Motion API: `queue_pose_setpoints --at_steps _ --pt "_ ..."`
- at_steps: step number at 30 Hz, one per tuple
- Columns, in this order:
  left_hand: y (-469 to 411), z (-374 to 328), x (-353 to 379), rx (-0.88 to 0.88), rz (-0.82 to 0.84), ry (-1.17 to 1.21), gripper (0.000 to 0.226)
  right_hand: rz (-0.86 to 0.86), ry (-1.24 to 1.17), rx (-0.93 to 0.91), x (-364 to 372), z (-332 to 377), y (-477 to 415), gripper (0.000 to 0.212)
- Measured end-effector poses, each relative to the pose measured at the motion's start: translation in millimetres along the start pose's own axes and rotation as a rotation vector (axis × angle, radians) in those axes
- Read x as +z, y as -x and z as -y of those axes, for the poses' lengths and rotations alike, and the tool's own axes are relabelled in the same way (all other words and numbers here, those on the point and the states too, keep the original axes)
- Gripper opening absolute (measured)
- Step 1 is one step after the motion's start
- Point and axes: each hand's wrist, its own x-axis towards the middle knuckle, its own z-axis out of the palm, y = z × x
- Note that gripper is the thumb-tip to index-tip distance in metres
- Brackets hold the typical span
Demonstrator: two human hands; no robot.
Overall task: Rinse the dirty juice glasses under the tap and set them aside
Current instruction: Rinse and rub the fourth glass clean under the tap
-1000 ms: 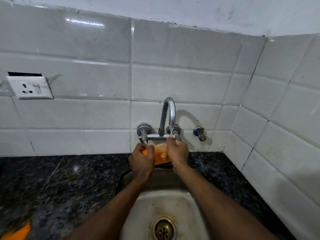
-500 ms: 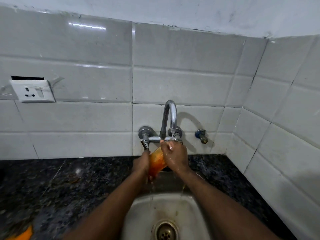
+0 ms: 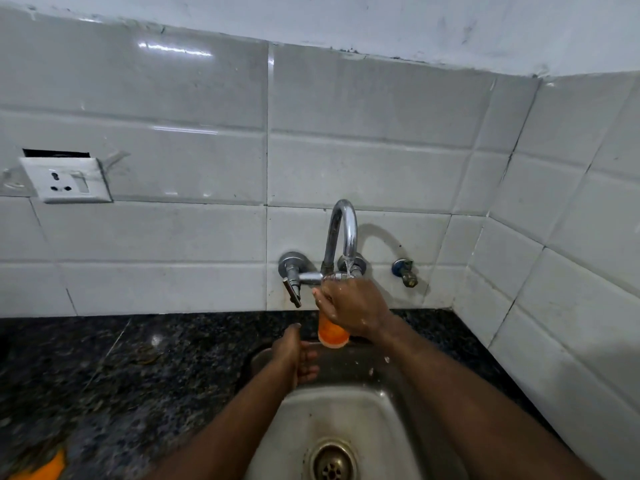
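From the head camera, the juice glass [image 3: 333,332] was a clear, straight-sided tumbler with orange liquid in its lower part. It stood upright directly under the spout of the tap [image 3: 341,233], above the back edge of the sink [image 3: 349,407], and a thin stream of water ran onto its rim. The right hand [image 3: 353,306] was wrapped around the glass's upper half, fingers curled across its front, the skin wet. The left hand [image 3: 294,356] hung just below and to the left of the glass, free of it, its fingers loosely half-curled and holding nothing.

No writing or brand could be read anywhere.

The tap was polished chrome, a tall arched pipe on a wall-mounted body with a lever handle at the left. The sink was dull, stained steel with a round slotted drain [image 3: 332,464]. The counter [image 3: 121,375] was speckled black stone, and the wall [image 3: 363,161] was glossy white rectangular tile carrying a white plastic socket [image 3: 65,180].
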Motion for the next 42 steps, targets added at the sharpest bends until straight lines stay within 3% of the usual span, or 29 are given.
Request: queue_pose_setpoints --at_steps 3,6,8,10,13,16,20,23,26,27,30,33,36,39,40,42 --pt "7 3 5 -0.025 0.109 0.095 0.060 -0.064 -0.133 0.167 -4 -6 5 0.034" --pt "27 -13 21 0.105 0.134 0.352 0.045 -0.246 -0.583 0.638 -2 3 13 0.038" --pt "33 -32 29 0.319 -0.075 0.138 0.030 -0.220 -0.765 0.966 11 9 19 0.032" --pt "33 -50 28 0.545 -0.344 -0.301 0.032 -0.104 -0.788 1.143 20 10 26 0.034" --pt "34 -77 22 0.657 -0.408 -0.663 0.038 0.018 -0.927 1.058 18 9 39 0.031" --pt "36 -88 19 0.692 -0.379 -0.804 0.033 0.157 -1.034 0.737 -2 14 44 0.026" --pt "38 -92 20 0.622 -0.388 -0.786 0.032 0.300 -0.393 0.377 4 13 35 0.081" --pt "32 -88 16 0.656 -0.255 -0.716 0.036 0.192 -0.245 0.391 11 12 30 0.076" --pt "30 -81 5 0.963 -0.122 -0.679 0.027 0.301 -0.612 0.557 4 2 26 0.066" --pt "30 -78 3 1.030 -0.124 -0.693 0.026 0.335 -0.631 0.576 0 1 25 0.065" --pt "22 -73 4 0.899 -0.256 -0.759 0.032 0.378 -0.204 0.431 1 6 23 0.069" --pt "20 -74 8 0.714 -0.339 -0.891 0.037 0.290 -0.092 0.410 13 18 29 0.069" --pt "21 -73 4 0.858 -0.252 -0.813 0.035 0.321 -0.170 0.465 13 13 28 0.067" --pt "25 -70 -2 1.169 -0.045 -0.859 0.028 0.556 -0.552 0.568 -2 1 20 0.071" --pt "25 -69 -1 1.171 -0.043 -0.904 0.026 0.583 -0.550 0.561 -6 1 18 0.071" --pt "24 -69 5 1.027 -0.145 -0.941 0.032 0.505 -0.276 0.496 -6 6 20 0.067"
